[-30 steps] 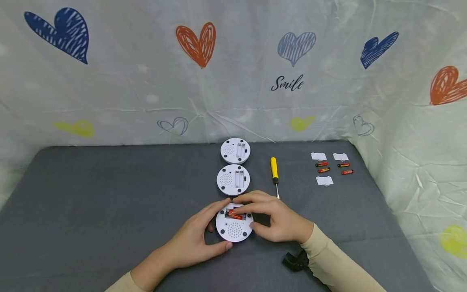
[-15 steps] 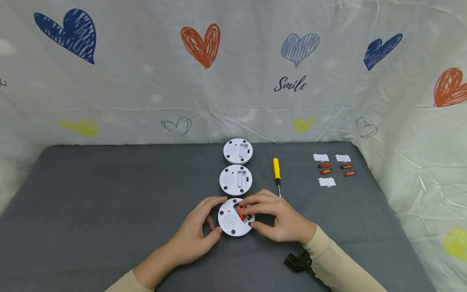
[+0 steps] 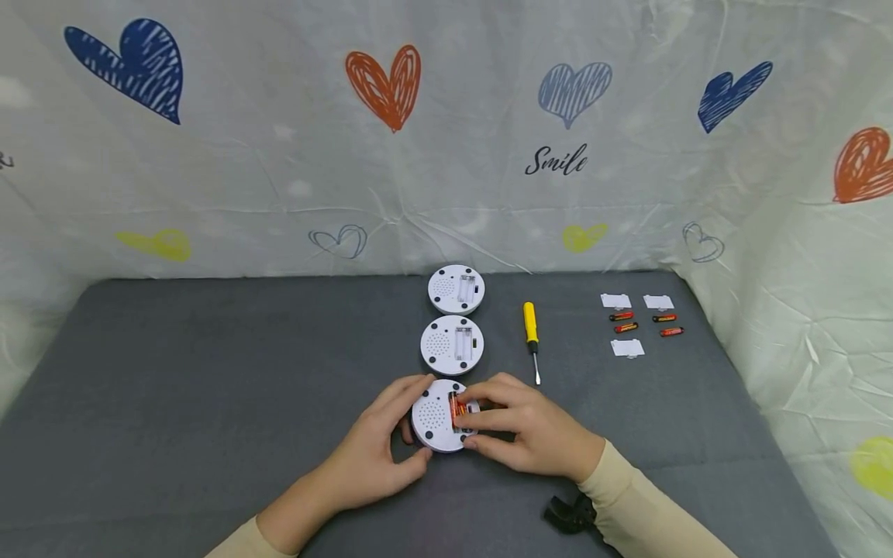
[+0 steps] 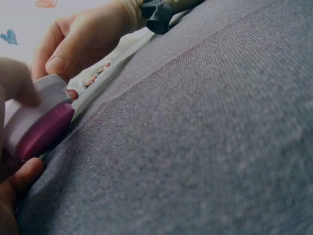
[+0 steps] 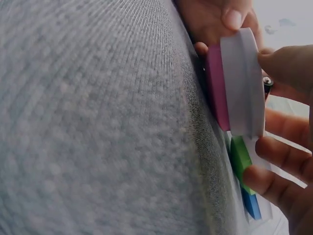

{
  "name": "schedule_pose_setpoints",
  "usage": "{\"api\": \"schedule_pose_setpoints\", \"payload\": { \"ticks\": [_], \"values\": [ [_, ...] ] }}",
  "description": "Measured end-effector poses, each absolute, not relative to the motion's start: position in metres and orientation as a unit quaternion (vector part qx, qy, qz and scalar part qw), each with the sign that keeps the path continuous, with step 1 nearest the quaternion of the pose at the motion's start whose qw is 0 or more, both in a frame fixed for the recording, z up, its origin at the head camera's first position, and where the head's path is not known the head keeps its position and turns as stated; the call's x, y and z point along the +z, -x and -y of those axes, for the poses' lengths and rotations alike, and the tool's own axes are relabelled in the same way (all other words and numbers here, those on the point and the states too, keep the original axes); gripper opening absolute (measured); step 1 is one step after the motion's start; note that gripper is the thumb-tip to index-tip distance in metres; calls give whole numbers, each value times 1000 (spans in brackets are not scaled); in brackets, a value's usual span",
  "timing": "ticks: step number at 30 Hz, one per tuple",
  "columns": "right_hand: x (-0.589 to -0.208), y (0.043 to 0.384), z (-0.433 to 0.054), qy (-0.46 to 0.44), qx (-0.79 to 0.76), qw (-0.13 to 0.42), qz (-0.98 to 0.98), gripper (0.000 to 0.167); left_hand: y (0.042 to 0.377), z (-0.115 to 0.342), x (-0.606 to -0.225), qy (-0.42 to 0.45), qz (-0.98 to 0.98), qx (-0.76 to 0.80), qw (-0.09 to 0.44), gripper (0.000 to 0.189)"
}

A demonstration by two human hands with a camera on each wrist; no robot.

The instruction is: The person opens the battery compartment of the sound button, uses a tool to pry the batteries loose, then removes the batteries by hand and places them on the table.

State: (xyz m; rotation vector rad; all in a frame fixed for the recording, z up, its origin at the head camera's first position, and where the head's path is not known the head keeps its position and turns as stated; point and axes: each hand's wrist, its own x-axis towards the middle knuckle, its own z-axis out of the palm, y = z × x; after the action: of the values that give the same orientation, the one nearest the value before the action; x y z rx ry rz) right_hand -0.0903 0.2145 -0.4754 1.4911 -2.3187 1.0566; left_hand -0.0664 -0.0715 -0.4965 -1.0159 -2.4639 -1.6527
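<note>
A round buzzer button, white with a pink top, lies upside down, with speaker holes, dark feet and a battery compartment showing. Red-and-black batteries sit in the compartment; one battery end sticks up above the white base in the right wrist view. My left hand grips the buzzer's left rim between thumb and fingers. My right hand holds the buzzer's right side, thumb at the lower rim and fingertips on the batteries, partly hiding them.
Two more upturned buzzers with bare battery compartments stand behind. A yellow-handled screwdriver lies to their right. Farther right are white battery covers and several loose batteries. A patterned cloth hangs behind the grey table.
The buzzer has turned clockwise between my hands, its speaker holes moving from the bottom to the left. My right fingers stay at the batteries, and the screwdriver tip has come into view.
</note>
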Motion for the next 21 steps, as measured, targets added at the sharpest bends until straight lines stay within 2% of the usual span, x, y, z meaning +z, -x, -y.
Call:
{"api": "schedule_pose_setpoints", "payload": {
  "ticks": [6,14,21],
  "values": [
    [-473,91,-214,-516,345,128,774,31,67,69,-497,321,800,-507,6,94],
    [-473,88,-216,-469,376,66,797,29,67,67,-499,326,795,-511,14,91],
    [-473,89,-215,-475,356,79,801,21,68,68,-498,328,793,-513,18,91]
  ]
}}
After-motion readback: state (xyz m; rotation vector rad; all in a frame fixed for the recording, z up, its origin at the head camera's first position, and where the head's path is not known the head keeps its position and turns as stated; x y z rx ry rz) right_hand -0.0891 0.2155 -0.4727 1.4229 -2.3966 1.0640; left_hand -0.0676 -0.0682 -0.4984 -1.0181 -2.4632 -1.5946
